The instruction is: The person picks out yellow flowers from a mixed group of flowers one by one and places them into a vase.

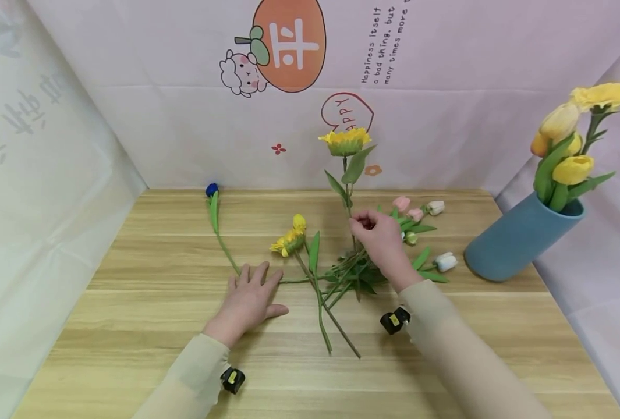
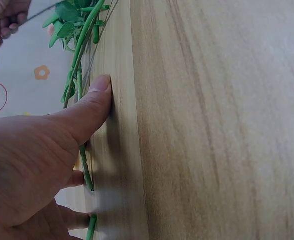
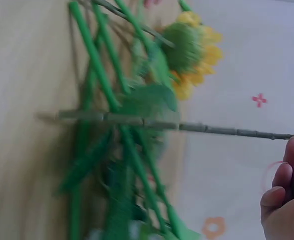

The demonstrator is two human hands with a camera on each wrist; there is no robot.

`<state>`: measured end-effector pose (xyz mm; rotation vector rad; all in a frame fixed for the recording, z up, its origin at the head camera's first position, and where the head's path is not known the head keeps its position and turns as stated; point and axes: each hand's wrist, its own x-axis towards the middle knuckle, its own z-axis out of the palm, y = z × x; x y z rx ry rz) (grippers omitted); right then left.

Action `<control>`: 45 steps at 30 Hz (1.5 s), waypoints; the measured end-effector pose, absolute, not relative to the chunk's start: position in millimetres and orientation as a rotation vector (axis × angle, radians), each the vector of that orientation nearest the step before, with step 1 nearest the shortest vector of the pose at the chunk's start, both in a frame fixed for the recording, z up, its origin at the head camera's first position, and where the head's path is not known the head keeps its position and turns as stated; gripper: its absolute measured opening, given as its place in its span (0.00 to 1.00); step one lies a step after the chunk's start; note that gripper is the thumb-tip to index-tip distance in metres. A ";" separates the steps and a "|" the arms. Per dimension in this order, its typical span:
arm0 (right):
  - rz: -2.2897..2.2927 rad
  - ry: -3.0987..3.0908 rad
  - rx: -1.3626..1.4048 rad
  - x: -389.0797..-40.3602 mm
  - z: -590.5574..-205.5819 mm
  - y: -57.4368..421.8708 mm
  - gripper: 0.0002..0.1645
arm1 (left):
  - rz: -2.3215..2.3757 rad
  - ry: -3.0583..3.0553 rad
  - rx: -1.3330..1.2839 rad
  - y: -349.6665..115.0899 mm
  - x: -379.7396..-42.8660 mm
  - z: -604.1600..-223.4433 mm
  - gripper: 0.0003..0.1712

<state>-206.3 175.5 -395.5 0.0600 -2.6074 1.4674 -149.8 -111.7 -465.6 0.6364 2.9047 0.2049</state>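
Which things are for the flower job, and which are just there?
Probably for the job:
tall yellow flower, pinched by the right hand
blue tulip, lying beyond the left hand
flower pile on the table
blue vase, with flowers inside

Just there:
the table itself
printed cloth behind it
black gadgets by both wrists

Left grip (image 1: pixel 248 301) lies splayed while right grip (image 1: pixel 382 240) pinches
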 end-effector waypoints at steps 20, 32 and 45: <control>0.303 -2.184 0.633 -182.9 -346.4 217.9 0.04 | 0.225 2.881 0.617 -110.7 -150.2 -467.5 0.48; 0.170 -2.011 0.653 -172.7 -321.8 274.9 0.04 | 0.232 2.916 0.637 -111.0 -149.9 -466.2 0.47; 0.303 -1.914 0.346 -173.8 -321.3 322.0 0.06 | 0.235 2.907 0.651 -111.0 -149.4 -466.2 0.47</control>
